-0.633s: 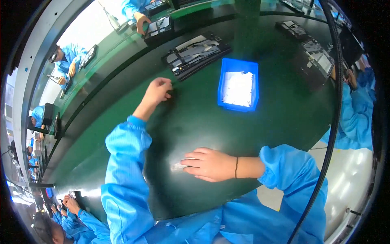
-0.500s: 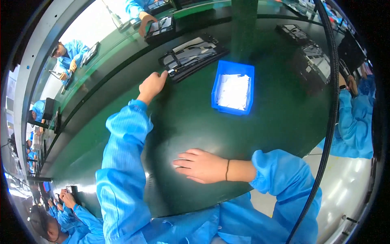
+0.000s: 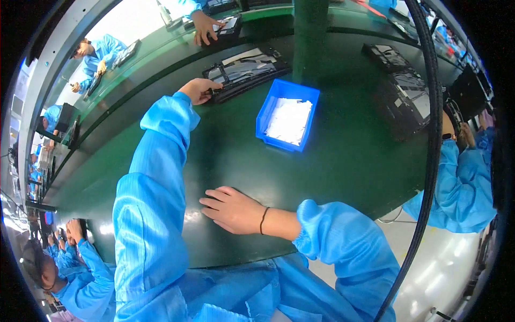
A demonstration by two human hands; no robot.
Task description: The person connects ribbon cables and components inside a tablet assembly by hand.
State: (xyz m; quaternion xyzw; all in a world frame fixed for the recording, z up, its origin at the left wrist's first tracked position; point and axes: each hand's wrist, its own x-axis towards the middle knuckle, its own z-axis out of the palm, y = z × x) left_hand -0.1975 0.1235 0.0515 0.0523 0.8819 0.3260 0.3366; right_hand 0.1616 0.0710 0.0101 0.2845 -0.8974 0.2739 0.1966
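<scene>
My left hand [image 3: 199, 90] reaches far out and has its fingers closed on the near left corner of an opened black electronic device [image 3: 249, 65]. That device is flat, with grey panels and dark cables showing inside; it looks like an opened laptop or tablet body. My fingertips are partly hidden at its edge. Palm down on the green work surface [image 3: 343, 161], my right hand [image 3: 230, 209] lies with its fingers slightly apart and holds nothing. A blue plastic bin [image 3: 261, 131] holding small white pieces stands just right of the device.
More opened black devices [image 3: 410, 91] lie at the right, near a co-worker's blue sleeve [image 3: 456, 177]. A thick black cable [image 3: 433, 134] hangs down the right side. Across the far ledge another person's hand [image 3: 205, 27] touches a device. Other people work at the left.
My left hand has gone from just beside the device's corner to closing on it. My right hand stays flat on the surface. The whole view has shifted slightly.
</scene>
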